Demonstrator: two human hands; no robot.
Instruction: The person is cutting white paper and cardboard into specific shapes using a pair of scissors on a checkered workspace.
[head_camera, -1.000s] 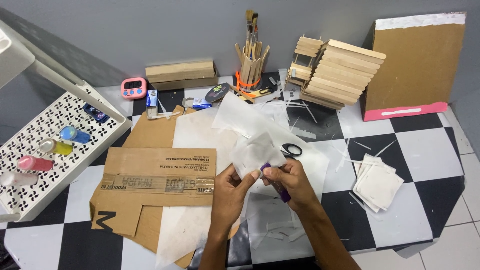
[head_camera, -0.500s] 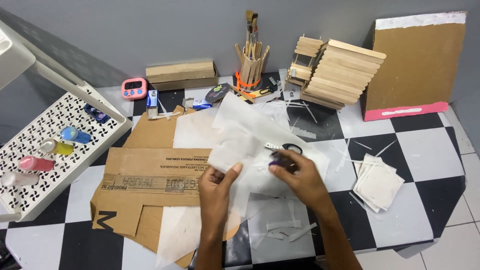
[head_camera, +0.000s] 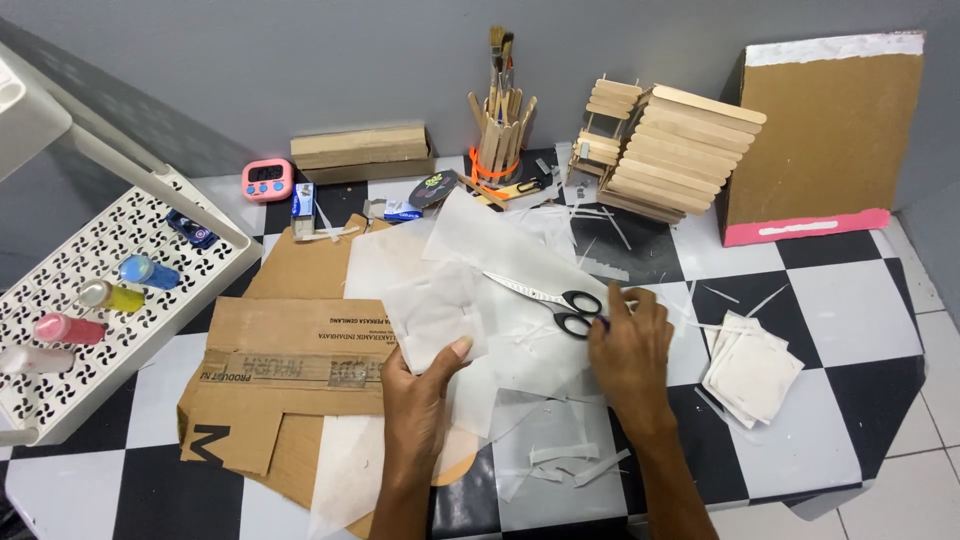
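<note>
My left hand (head_camera: 418, 398) holds a small white paper piece (head_camera: 432, 315) up by its lower edge, thumb on top. Flat on larger sheets of white translucent paper (head_camera: 500, 250) lies my right hand (head_camera: 628, 345), its fingertips at the black handles of a pair of scissors (head_camera: 550, 298). The scissors lie on the paper, blades pointing left. I cannot tell whether any fingers are inside the handle loops.
Flattened brown cardboard (head_camera: 285, 365) lies at left on the checkered table. A white perforated tray (head_camera: 75, 290) holds paint bottles. At the back are a pink timer (head_camera: 268, 179), a brush holder (head_camera: 500, 130), a stick model (head_camera: 660, 150) and a cardboard board (head_camera: 830, 130). Stacked white squares (head_camera: 752, 368) sit at right.
My hands have parted. The left one kept the white paper piece and raised it; the right one moved right, to the scissors. The purple object it held is no longer in view.
</note>
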